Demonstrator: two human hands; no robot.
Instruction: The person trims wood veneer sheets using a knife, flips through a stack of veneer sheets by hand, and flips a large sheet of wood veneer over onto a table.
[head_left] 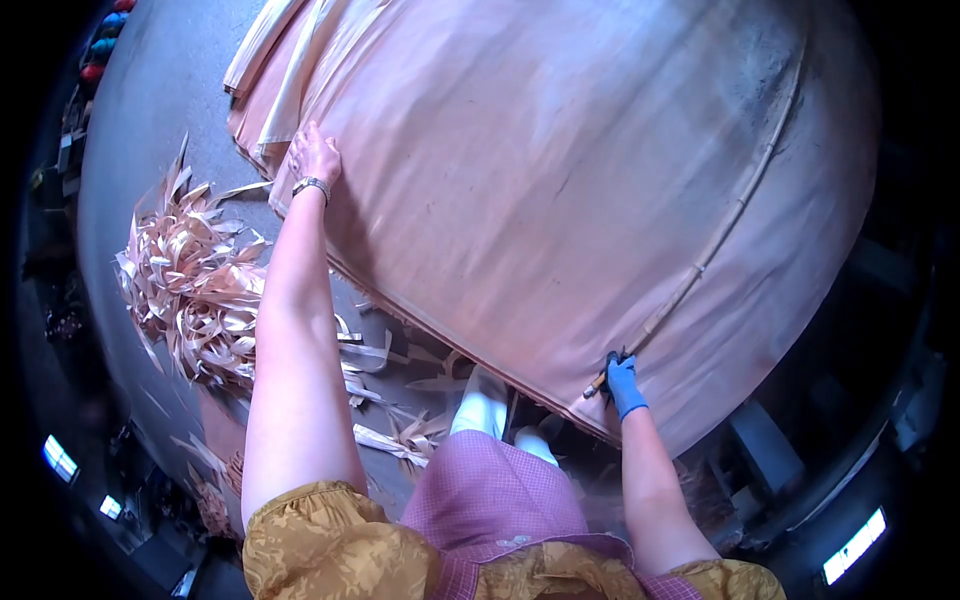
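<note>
A broad stack of thin reddish-brown sheets [480, 200], perhaps veneer or paper, spreads out in front of me. My left hand [315, 157], bare with a watch at the wrist, is at the stack's left edge, fingers curled on the top sheet's border beside loose pale strips [290, 95]. In a blue glove, my right hand [623, 384] closes around the near end of a long thin bamboo pole [720, 235]. That pole lies across the sheets on the right, curving away toward the far side.
A heap of curled, torn strips [195, 290] lies on the grey floor [140, 110] at the left. More scraps [410, 440] are scattered by my legs. The stack's layered near edge [450, 345] runs just before me. Dark equipment [765, 440] stands at the right.
</note>
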